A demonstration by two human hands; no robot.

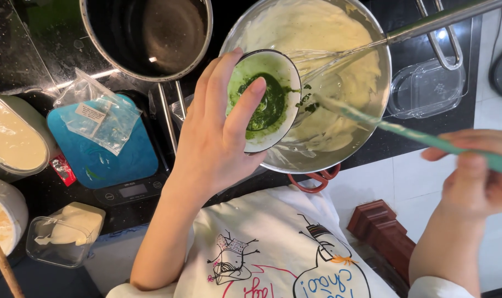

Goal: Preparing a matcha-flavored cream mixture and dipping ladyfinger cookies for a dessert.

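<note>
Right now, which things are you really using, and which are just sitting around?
In use:
- left hand tipping the small bowl of green paste
- right hand holding the teal spatula
- big metal bowl of pale batter
- whisk resting in it

Sitting around:
- blue kitchen scale
- plastic bag
- saucepan
- clear lid

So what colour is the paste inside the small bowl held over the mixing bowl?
Dark green paste, clearest in the head view.
</note>
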